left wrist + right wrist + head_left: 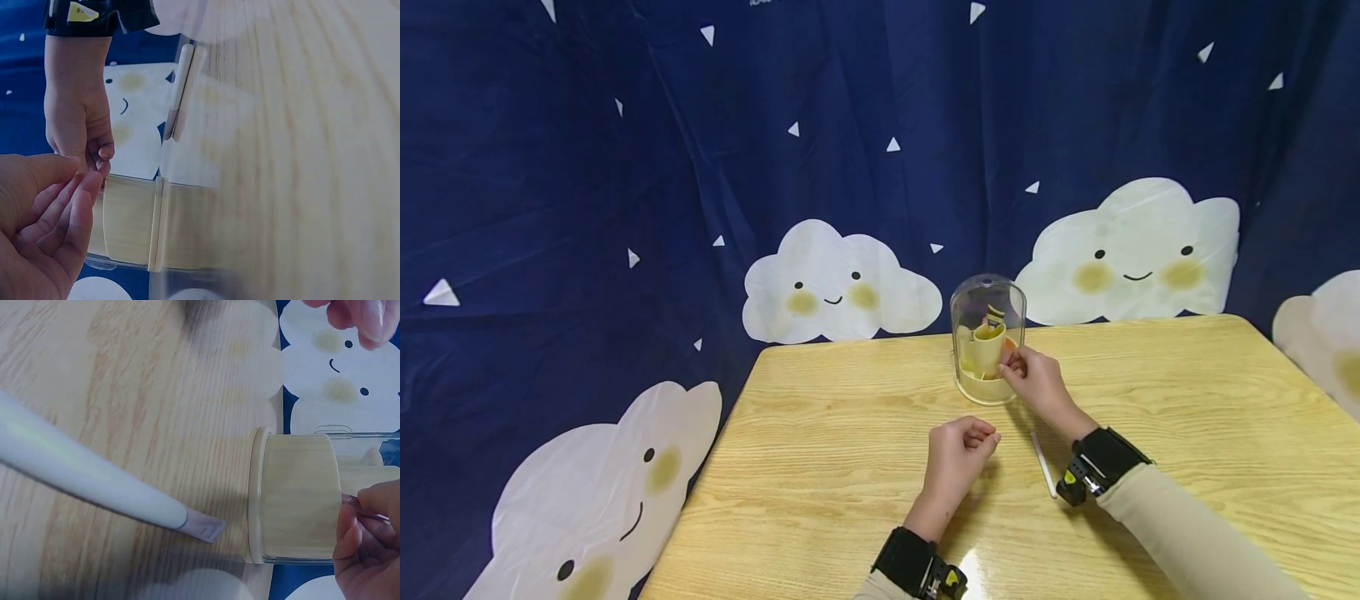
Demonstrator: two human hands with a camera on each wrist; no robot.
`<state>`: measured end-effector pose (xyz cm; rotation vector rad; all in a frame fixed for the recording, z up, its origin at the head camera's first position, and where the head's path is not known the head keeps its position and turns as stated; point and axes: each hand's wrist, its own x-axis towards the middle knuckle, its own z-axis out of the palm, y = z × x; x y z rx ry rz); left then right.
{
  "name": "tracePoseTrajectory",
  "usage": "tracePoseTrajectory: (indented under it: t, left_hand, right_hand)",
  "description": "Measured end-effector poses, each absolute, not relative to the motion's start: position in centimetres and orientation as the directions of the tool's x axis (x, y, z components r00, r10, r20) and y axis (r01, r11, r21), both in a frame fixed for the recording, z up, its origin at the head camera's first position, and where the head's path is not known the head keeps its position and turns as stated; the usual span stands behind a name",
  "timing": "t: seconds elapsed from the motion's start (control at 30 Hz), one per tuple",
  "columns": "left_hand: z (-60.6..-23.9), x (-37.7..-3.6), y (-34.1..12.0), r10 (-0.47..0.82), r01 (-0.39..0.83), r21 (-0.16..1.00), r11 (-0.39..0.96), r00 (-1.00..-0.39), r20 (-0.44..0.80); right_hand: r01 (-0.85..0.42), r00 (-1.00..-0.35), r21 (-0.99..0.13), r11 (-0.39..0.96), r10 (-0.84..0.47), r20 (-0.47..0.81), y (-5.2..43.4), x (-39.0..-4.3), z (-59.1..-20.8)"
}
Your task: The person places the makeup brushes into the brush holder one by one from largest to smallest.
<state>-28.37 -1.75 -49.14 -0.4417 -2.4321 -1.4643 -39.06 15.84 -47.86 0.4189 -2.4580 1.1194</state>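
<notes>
A clear glass dome [988, 300] on a pale wooden base [300, 500] stands upright at the table's middle back, with yellow rolled pieces [988, 340] inside. My right hand [1033, 379] reaches to its right side, and its curled fingertips [365, 550] press on the glass wall. Whether they pinch something small I cannot tell. My left hand [958, 450] rests on the table in front of the dome, fingers [69, 219] loosely curled with nothing in them. A thin white stick [1043, 465] with a flat lilac tip [206, 526] lies between the two wrists.
The light wooden table [850, 433] reaches its left edge near the dark blue cloud-print curtain [625, 208], which hangs behind and to the left. Black camera straps sit on both wrists [1101, 462].
</notes>
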Motion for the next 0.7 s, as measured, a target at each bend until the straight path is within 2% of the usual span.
tracePoseTrajectory:
  t: [0.7]
  left_hand:
    - [-49.22,-28.31,-1.89,0.116,0.376,0.818,0.435,-0.924,0.363]
  right_hand:
    - [-0.465,-0.825,-0.613,0.639,-0.062,0.562,16.51,-39.0,-48.07]
